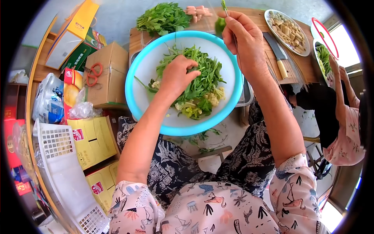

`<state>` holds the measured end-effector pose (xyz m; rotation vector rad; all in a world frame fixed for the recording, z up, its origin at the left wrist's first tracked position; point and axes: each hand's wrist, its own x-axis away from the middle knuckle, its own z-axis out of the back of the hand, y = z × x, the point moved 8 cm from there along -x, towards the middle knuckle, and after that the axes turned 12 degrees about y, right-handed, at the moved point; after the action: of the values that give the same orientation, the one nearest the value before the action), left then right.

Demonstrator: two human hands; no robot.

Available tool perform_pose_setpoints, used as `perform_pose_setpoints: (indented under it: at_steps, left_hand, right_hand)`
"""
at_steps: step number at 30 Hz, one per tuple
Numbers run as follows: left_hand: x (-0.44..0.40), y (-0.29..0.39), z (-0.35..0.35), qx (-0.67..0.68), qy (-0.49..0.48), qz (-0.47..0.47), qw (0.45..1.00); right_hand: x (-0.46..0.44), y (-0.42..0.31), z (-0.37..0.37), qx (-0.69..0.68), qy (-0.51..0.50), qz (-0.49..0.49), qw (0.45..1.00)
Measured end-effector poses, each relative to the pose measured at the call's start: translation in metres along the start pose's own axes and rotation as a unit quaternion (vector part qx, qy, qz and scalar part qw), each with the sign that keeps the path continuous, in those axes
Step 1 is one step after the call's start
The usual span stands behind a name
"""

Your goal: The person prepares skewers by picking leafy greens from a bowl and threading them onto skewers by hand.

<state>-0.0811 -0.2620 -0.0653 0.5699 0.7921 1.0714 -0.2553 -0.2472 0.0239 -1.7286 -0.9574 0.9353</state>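
Note:
A round white basin with a light blue rim (131,93) holds cut leafy greens (202,84) and pale yellowish florets (213,97). Over the greens, my left hand (177,76) has its fingers bent down and pressed around some green leaves. Raised above the basin's upper right edge, my right hand (247,41) pinches a thin skewer. Green pieces (220,25) are at the skewer's upper end. To the right of that hand lie a knife (281,68) with a pale handle and several loose skewers (296,72) on the wooden board (257,15).
Leafy greens (163,17) and pink sausage pieces (198,13) lie behind the basin. At the right are a plate of tan pieces (288,32) and another person's hands (343,76) by a bowl of greens (323,58). Cartons (111,74) and red scissors (92,75) stand left.

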Motion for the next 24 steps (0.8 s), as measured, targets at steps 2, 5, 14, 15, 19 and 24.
perform_pose_setpoints:
  at_steps: [2, 5, 14, 15, 19, 24]
  left_hand:
    - [0.002, -0.003, -0.009, -0.053, -0.039, -0.037, 0.997]
    - [-0.005, -0.008, -0.002, -0.025, -0.006, -0.034, 0.999]
    - [-0.042, -0.045, 0.007, 0.115, 0.030, 0.183, 0.976]
    - [-0.045, -0.041, 0.003, 0.077, 0.027, 0.173, 0.982]
    - [-0.054, -0.046, -0.025, -0.104, -0.058, 0.114, 0.986]
    - [-0.043, -0.046, -0.017, 0.010, -0.022, 0.149, 0.989]
  right_hand:
    - [-0.001, 0.001, 0.001, 0.006, -0.005, -0.003, 1.000]
    - [-0.002, 0.000, 0.002, 0.004, -0.008, -0.003, 1.000]
    - [-0.005, -0.002, -0.003, -0.027, -0.013, 0.007, 1.000]
    - [-0.005, -0.001, -0.002, -0.025, -0.006, -0.002, 1.000]
    - [-0.006, 0.000, 0.003, -0.024, 0.008, -0.014, 1.000]
    - [-0.005, -0.006, 0.010, -0.022, 0.000, -0.013, 1.000]
